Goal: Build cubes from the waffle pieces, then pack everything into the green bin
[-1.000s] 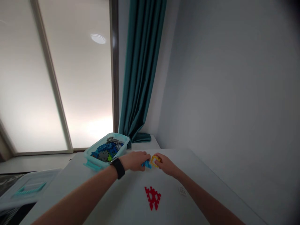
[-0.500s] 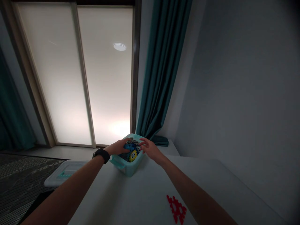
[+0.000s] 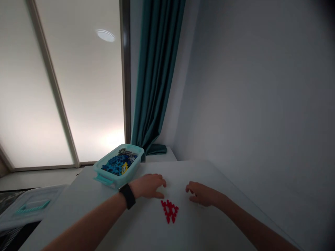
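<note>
A flat red toothed plastic building piece (image 3: 170, 211) lies on the white table (image 3: 146, 233). Just above and left of it, my left hand (image 3: 148, 185) hovers with thumb and fingers apart and holds nothing. To the piece's right is my right hand (image 3: 202, 194), its fingers loosely bent and the thumb apart, with nothing visible in it. Neither hand touches the red piece. Beyond my left hand stands a light teal box (image 3: 124, 180), filled with blue, grey and yellow toothed building pieces (image 3: 116, 164).
A clear lid with a teal handle (image 3: 32, 207) lies at the left, beside the table. Behind the box hangs a dark teal curtain (image 3: 154, 80), next to frosted sliding panels (image 3: 89, 97). A grey wall (image 3: 251, 97) runs along the right.
Both hands have come out of the box and moved back toward the red piece, spreading farther apart. The view has turned right, so box and red piece appear farther left.
</note>
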`<state>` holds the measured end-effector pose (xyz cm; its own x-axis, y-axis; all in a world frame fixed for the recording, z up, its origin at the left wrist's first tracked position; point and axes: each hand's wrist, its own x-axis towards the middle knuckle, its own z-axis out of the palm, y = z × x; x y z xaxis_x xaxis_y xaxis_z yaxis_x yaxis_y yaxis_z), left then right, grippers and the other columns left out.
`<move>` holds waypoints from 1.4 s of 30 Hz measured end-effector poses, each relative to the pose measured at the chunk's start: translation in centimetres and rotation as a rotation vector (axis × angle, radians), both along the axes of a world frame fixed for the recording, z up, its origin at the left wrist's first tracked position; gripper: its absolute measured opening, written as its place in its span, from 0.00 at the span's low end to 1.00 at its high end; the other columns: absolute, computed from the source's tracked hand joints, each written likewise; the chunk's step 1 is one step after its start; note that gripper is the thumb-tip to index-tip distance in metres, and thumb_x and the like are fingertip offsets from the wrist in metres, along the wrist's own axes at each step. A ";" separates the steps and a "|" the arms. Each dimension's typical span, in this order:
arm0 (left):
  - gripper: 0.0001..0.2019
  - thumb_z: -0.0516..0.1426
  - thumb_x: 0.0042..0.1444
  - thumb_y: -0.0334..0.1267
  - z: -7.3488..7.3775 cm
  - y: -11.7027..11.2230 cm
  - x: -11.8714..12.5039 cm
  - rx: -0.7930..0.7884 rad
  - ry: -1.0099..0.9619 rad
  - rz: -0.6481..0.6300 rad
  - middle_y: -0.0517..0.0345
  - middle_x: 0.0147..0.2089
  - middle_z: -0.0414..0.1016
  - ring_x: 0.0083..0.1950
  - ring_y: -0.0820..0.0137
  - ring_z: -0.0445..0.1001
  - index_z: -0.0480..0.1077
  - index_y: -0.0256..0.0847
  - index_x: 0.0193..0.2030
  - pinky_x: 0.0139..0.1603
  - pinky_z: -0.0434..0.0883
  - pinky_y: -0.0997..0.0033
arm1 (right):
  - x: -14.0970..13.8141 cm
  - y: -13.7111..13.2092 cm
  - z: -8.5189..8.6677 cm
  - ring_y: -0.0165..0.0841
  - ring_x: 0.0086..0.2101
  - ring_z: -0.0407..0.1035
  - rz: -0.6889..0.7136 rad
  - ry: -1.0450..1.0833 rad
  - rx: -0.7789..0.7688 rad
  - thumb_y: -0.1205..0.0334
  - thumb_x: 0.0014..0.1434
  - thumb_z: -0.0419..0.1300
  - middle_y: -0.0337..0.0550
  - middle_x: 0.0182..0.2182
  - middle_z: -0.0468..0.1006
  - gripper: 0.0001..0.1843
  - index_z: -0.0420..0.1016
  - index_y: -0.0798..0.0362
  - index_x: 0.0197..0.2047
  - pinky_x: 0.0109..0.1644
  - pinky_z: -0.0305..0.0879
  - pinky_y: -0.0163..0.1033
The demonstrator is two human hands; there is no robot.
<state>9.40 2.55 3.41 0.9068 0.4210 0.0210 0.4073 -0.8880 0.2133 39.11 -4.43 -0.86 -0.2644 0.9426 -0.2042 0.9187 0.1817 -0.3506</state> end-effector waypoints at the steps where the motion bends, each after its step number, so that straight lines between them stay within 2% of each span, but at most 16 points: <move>1: 0.21 0.64 0.56 0.48 -0.9 -0.9 1.0 -0.023 0.044 -0.033 0.49 0.54 0.75 0.53 0.53 0.76 0.73 0.45 0.55 0.52 0.72 0.60 | 0.7 -0.9 -0.5 0.44 0.44 0.72 -0.021 -0.028 -0.013 0.67 0.51 0.64 0.52 0.45 0.75 0.19 0.76 0.55 0.48 0.49 0.65 0.46; 3: 0.26 0.67 0.52 0.47 -2.2 -2.0 2.4 -0.086 0.138 -0.079 0.48 0.56 0.74 0.52 0.52 0.77 0.71 0.47 0.57 0.47 0.74 0.61 | 1.7 -2.4 -1.2 0.46 0.46 0.72 -0.058 -0.069 -0.030 0.67 0.51 0.64 0.54 0.49 0.72 0.22 0.74 0.57 0.51 0.51 0.65 0.47; 6: 0.22 0.69 0.49 0.42 -3.4 -2.4 3.3 -0.113 0.227 -0.114 0.49 0.53 0.75 0.43 0.56 0.80 0.73 0.44 0.51 0.40 0.75 0.63 | 2.4 -3.4 -1.7 0.45 0.48 0.71 -0.100 -0.093 -0.032 0.69 0.53 0.62 0.55 0.50 0.71 0.19 0.73 0.57 0.49 0.54 0.63 0.46; 8: 0.19 0.69 0.49 0.40 -3.8 -2.2 3.5 -0.097 0.239 -0.116 0.49 0.51 0.75 0.40 0.58 0.80 0.73 0.43 0.47 0.40 0.75 0.63 | 2.4 -3.6 -1.8 0.44 0.48 0.70 -0.115 -0.084 -0.028 0.69 0.54 0.60 0.54 0.49 0.71 0.15 0.72 0.57 0.46 0.53 0.62 0.45; 13: 0.16 0.69 0.53 0.43 -4.6 -1.9 4.2 -0.085 0.199 -0.094 0.48 0.50 0.75 0.43 0.57 0.79 0.73 0.42 0.46 0.43 0.75 0.60 | 1.8 -3.3 -1.9 0.39 0.41 0.69 -0.125 -0.018 -0.052 0.68 0.50 0.63 0.46 0.42 0.73 0.13 0.69 0.54 0.40 0.44 0.62 0.40; 16: 0.17 0.70 0.50 0.44 -5.0 -1.9 4.7 -0.098 0.190 -0.060 0.49 0.48 0.75 0.42 0.56 0.79 0.73 0.43 0.44 0.40 0.75 0.61 | 0.9 -3.1 -1.8 0.36 0.38 0.67 -0.108 0.043 -0.058 0.70 0.48 0.62 0.42 0.38 0.73 0.12 0.67 0.52 0.38 0.40 0.59 0.37; 23: 0.19 0.71 0.45 0.47 -5.2 -1.4 4.6 -0.213 0.191 -0.012 0.56 0.43 0.73 0.37 0.60 0.76 0.72 0.46 0.41 0.34 0.70 0.65 | -1.8 -3.8 -2.4 0.31 0.32 0.64 -0.064 0.211 -0.089 0.66 0.54 0.61 0.36 0.31 0.71 0.06 0.70 0.51 0.38 0.35 0.57 0.34; 27: 0.18 0.70 0.45 0.47 -5.7 -1.2 4.5 -0.287 0.123 0.018 0.58 0.42 0.72 0.37 0.61 0.74 0.71 0.46 0.39 0.33 0.67 0.66 | -3.7 -4.2 -3.5 0.31 0.34 0.64 -0.107 0.396 -0.003 0.65 0.52 0.62 0.37 0.34 0.70 0.08 0.71 0.52 0.37 0.37 0.58 0.34; 31: 0.17 0.69 0.45 0.46 -6.3 -1.3 4.2 -0.326 0.066 0.063 0.57 0.42 0.73 0.38 0.62 0.73 0.69 0.45 0.37 0.34 0.67 0.68 | -5.8 -4.1 -3.8 0.30 0.29 0.61 -0.108 0.469 0.020 0.66 0.53 0.61 0.32 0.26 0.67 0.05 0.68 0.51 0.34 0.33 0.54 0.33; 33: 0.17 0.68 0.47 0.44 -6.3 -1.3 3.9 -0.362 0.031 0.079 0.59 0.40 0.74 0.37 0.64 0.73 0.69 0.43 0.40 0.33 0.66 0.70 | -6.5 -4.0 -3.6 0.29 0.28 0.61 -0.086 0.496 0.050 0.66 0.54 0.60 0.31 0.25 0.67 0.04 0.68 0.51 0.33 0.32 0.53 0.33; 37: 0.11 0.65 0.52 0.40 -6.0 -1.4 2.8 -0.391 -0.069 0.086 0.61 0.34 0.75 0.34 0.68 0.72 0.71 0.41 0.39 0.31 0.64 0.74 | -7.2 -3.6 -3.1 0.29 0.28 0.62 -0.097 0.511 0.084 0.66 0.56 0.60 0.32 0.26 0.70 0.03 0.68 0.51 0.34 0.33 0.54 0.33; 39: 0.06 0.62 0.56 0.39 -5.6 -1.5 2.3 -0.358 -0.080 0.086 0.60 0.33 0.75 0.33 0.68 0.72 0.72 0.40 0.35 0.32 0.65 0.73 | -7.4 -3.3 -3.0 0.30 0.28 0.63 -0.111 0.516 0.076 0.65 0.56 0.60 0.32 0.26 0.71 0.02 0.69 0.50 0.34 0.33 0.55 0.33; 42: 0.04 0.60 0.58 0.37 -4.7 -1.6 1.6 -0.299 -0.086 0.111 0.58 0.34 0.76 0.34 0.66 0.73 0.73 0.40 0.33 0.35 0.66 0.71 | -7.7 -2.6 -2.8 0.31 0.30 0.65 -0.102 0.591 0.087 0.62 0.56 0.60 0.35 0.29 0.74 0.03 0.70 0.50 0.34 0.35 0.58 0.34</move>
<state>10.98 0.95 -1.26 0.8553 0.5162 -0.0435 0.4671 -0.7321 0.4959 31.37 -7.08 -3.64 -0.2172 0.9757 0.0289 0.5869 0.1541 -0.7949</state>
